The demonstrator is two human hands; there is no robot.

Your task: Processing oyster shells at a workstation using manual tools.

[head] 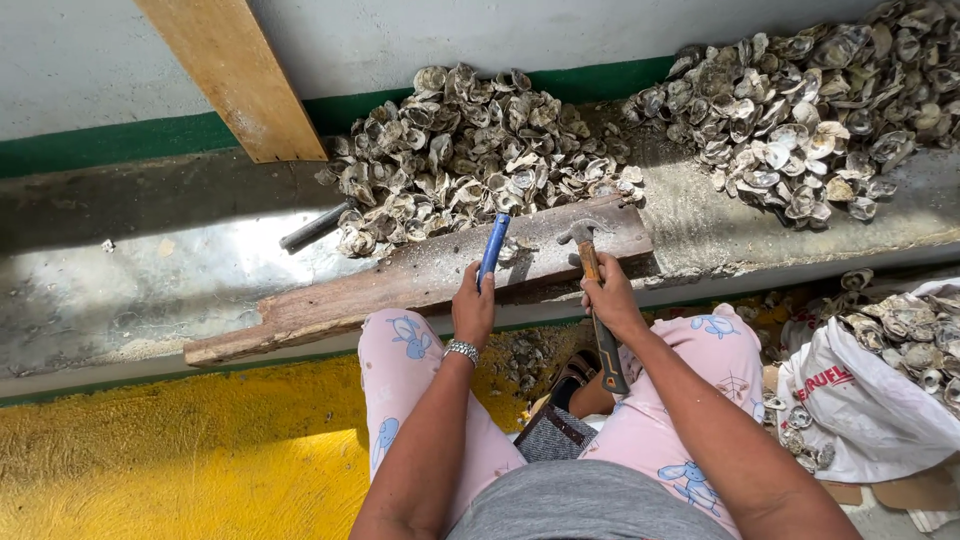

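Observation:
My left hand [474, 305] grips a blue-handled tool [493, 246] that points up toward the worn wooden plank [330, 300] lying along the concrete ledge. My right hand [610, 297] holds a claw hammer [592, 262] by its orange and black handle, with the head resting on the plank's right end. Just beyond the plank lies a heap of grey oyster shells [470, 150]. A silver bracelet sits on my left wrist. My knees in pink patterned trousers are below the ledge.
A second, larger shell pile [800, 110] fills the ledge's right end. A white plastic bag [870, 390] with more shells sits at my right. A dark metal bar [315, 227] lies left of the middle pile, under a leaning wooden board [235, 75]. Yellow floor lies lower left.

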